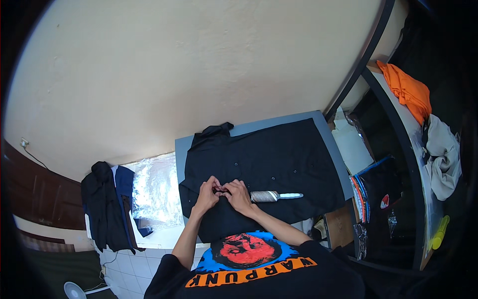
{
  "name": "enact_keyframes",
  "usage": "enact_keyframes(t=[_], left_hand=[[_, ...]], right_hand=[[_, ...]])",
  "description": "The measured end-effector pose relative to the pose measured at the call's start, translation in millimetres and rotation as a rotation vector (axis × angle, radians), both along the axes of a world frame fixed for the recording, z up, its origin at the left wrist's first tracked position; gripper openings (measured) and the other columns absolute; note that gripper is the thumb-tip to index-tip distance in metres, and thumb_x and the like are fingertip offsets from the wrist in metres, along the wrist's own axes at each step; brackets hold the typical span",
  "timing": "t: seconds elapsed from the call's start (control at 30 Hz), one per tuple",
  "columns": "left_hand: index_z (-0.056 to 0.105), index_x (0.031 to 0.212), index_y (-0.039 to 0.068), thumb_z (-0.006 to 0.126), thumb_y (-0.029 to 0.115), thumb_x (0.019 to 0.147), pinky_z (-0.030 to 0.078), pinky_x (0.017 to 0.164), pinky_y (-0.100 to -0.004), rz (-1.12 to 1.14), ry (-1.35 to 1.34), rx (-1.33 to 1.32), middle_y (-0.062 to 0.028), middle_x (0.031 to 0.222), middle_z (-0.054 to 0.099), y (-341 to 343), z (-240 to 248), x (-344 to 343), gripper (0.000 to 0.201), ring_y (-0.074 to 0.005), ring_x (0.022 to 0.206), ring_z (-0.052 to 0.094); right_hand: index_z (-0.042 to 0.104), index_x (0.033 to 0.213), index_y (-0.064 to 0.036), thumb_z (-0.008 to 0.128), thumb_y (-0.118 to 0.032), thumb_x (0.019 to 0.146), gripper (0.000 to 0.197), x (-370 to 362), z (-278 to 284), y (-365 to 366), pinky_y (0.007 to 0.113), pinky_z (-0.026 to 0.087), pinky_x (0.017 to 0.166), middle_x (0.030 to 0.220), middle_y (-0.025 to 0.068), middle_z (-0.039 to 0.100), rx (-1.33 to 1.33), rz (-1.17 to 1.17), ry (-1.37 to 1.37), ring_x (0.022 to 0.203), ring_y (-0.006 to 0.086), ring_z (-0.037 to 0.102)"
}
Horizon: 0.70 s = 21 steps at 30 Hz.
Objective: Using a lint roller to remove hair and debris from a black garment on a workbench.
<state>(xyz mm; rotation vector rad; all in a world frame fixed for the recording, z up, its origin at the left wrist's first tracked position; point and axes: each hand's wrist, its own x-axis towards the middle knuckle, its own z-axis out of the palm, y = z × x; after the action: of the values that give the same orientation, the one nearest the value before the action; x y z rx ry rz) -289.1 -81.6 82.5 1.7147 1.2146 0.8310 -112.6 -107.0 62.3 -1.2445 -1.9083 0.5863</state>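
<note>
A black button-up shirt (pixel 279 149) lies spread over a grey-topped table (pixel 185 145), its collar end toward the left and small buttons showing down the front. My left hand (pixel 208 195) and my right hand (pixel 238 196) meet on the shirt's front near the collar end. Both have their fingers pinched together on the black shirt cloth; whether a button sits between the fingertips is too small to tell. Just right of my right hand, a lint roller (pixel 265 196) with a pale handle rests on the shirt.
Left of the table are a stack of clear plastic packs (pixel 158 184) and dark folded garments (pixel 107 204). At the right stands a black-framed shelf (pixel 398 122) with an orange cloth (pixel 408 89), a grey cloth (pixel 442 154) and folded clothes below. A white fan (pixel 74 290) is at lower left.
</note>
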Motion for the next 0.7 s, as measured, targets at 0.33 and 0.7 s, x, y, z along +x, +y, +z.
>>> enact_keyframes(t=[0.33, 0.7], left_hand=[[0.044, 0.09, 0.0, 0.061, -0.023, 0.07, 0.059, 0.074, -0.0344, 0.049, -0.109, -0.072, -0.0149, 0.083, 0.07, 0, -11, -4, 0.035, -0.0237, 0.086, 0.074], [0.04, 0.086, 0.001, 0.066, -0.024, 0.073, 0.061, 0.075, -0.0336, 0.001, -0.109, -0.123, -0.0157, 0.085, 0.07, 1, -6, -8, 0.038, -0.0206, 0.091, 0.073]], right_hand=[[0.07, 0.096, -0.0037, 0.076, -0.004, 0.078, 0.018, 0, 1, 0, 0.045, 0.045, 0.083, 0.093, 0.01, 0.069, 0.047, 0.024, -0.044, 0.095, 0.0315, 0.062], [0.067, 0.094, -0.005, 0.074, -0.007, 0.08, 0.016, 1, -3, 3, 0.048, 0.046, 0.086, 0.088, 0.0119, 0.068, -0.033, 0.012, 0.045, 0.091, 0.0334, 0.062]])
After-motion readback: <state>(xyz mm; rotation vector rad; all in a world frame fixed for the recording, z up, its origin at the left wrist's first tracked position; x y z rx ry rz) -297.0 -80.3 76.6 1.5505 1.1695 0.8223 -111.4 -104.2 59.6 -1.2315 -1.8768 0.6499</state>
